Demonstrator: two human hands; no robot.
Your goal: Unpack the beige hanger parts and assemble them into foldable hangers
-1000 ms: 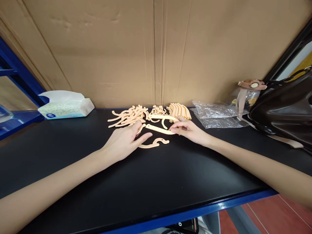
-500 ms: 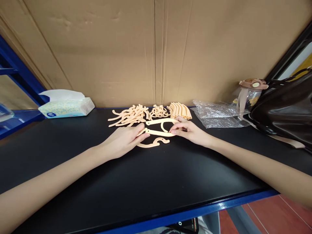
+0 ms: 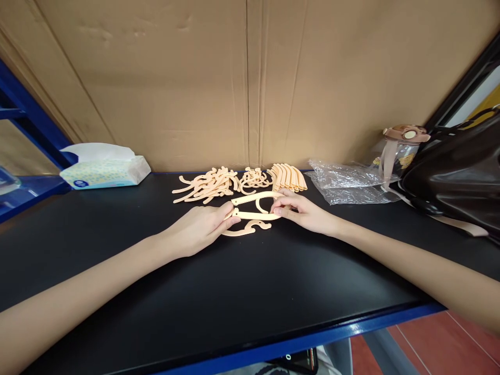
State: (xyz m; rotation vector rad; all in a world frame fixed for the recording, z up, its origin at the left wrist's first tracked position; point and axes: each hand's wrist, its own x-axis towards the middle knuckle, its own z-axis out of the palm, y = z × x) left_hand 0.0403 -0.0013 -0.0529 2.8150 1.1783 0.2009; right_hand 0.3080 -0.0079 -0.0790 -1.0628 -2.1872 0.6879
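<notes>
from afar i see a tissue pack (image 3: 105, 173) at the left, near a brown cardboard wall (image 3: 164, 78). on the right, a crinkled plastic bag (image 3: 346, 185) lies just beside a strapped bottle (image 3: 406, 134), next to a shiny dark bag (image 3: 457, 172); red tiles (image 3: 469, 338) show below.

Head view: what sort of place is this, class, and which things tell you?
Probably a makeshift workspace: a black table, cardboard standing behind it, and peach parts grouped by shape near its back edge.
</notes>
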